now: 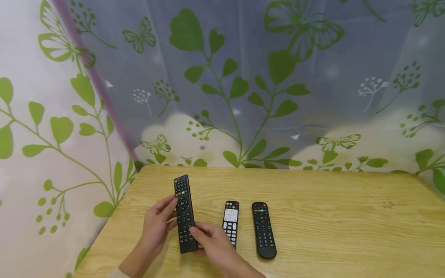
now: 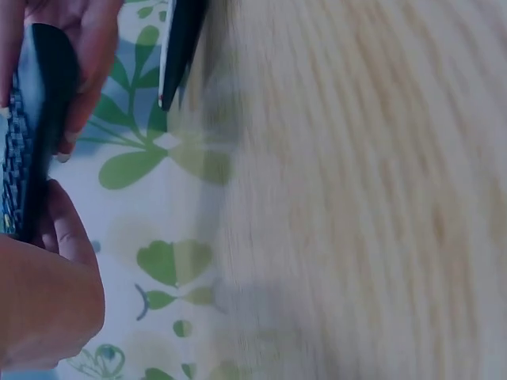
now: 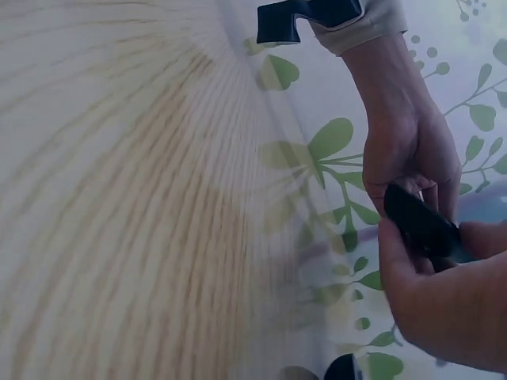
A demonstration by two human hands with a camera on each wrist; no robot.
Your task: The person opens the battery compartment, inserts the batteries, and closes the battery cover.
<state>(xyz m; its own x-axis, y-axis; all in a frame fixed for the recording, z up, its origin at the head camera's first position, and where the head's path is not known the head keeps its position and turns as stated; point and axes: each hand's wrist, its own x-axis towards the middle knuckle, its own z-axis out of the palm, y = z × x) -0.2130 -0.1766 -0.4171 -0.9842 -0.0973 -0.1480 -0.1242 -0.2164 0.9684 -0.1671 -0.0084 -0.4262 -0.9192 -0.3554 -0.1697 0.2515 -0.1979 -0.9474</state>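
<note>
Both hands hold a long black remote control (image 1: pixel 185 222), tilted up with its button face showing. My left hand (image 1: pixel 154 226) grips its left edge, thumb along the side and fingers partly hidden behind. At the lower right edge, my right hand (image 1: pixel 219 245) pinches it, the thumb lying on the lower buttons. The left wrist view shows the dark side of this remote (image 2: pixel 51 119) between the two hands; in the right wrist view its end (image 3: pixel 420 226) sticks out from the fingers. Partly behind my right hand lies a black remote with a white pad (image 1: pixel 231 215).
Another black remote (image 1: pixel 264 231), with a rounded lower end, lies to the right on the wooden table (image 1: pixel 347 224). A patterned cloth (image 1: pixel 240 96) with green leaves and butterflies hangs along the table's back edge, and a pale one (image 1: pixel 52 135) at the left.
</note>
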